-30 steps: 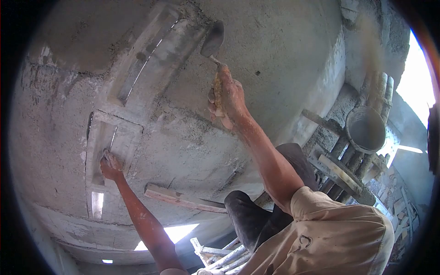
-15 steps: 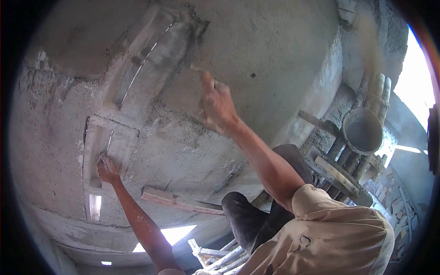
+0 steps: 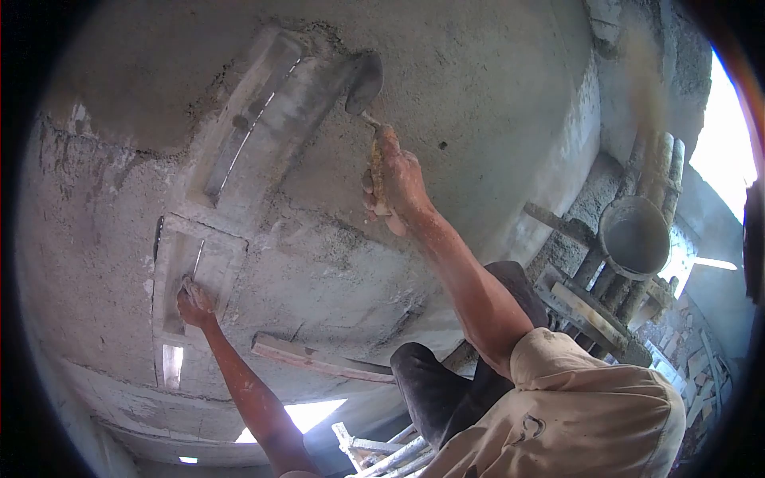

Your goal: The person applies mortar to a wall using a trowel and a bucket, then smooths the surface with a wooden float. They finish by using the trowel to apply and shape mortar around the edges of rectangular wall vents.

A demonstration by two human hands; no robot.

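Observation:
My right hand (image 3: 396, 183) is wrapped round the handle of a trowel (image 3: 365, 83), whose rounded metal blade lies near the rough cement wall (image 3: 470, 103), by the right edge of a long slotted recess (image 3: 253, 119). Lower left, my left hand (image 3: 195, 303) rests at a smaller framed recess (image 3: 171, 263), its fingers bent at the inner edge beside a thin bright slit. Whether those fingers hold anything is too small to make out.
A bucket (image 3: 635, 237) of grey material stands at the right among poles. Below it lies a wooden board (image 3: 590, 312). A long wooden strip (image 3: 319, 358) crosses beneath the recesses. My dark-trousered knee (image 3: 418, 374) is at lower centre.
My right hand has shifted slightly right and turned, and the trowel blade now shows clearly. The whole view has moved a little, with the left hand still at the smaller recess.

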